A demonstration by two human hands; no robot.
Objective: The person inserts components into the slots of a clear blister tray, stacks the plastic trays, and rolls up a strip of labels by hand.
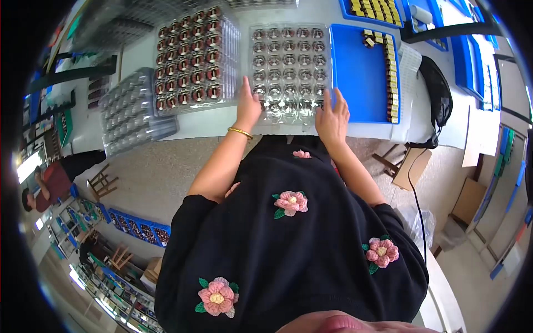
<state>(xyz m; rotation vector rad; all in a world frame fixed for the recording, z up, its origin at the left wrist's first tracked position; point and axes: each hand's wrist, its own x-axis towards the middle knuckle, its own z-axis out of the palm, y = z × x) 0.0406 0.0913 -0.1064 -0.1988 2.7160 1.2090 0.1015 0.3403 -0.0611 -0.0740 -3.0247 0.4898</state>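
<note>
Along clear tray [288, 119]: left hand [249, 105], right hand [332, 119] half-spread, touching.

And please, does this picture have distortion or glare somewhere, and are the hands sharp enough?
Head view: strong fisheye distortion, with black borders; head view: white glare on the clear plastic tray with round pockets, strongest towards its near edge; head view: long white lights blown out at lower left; head view: bare left hand and bare right hand look reasonably sharp.
</note>
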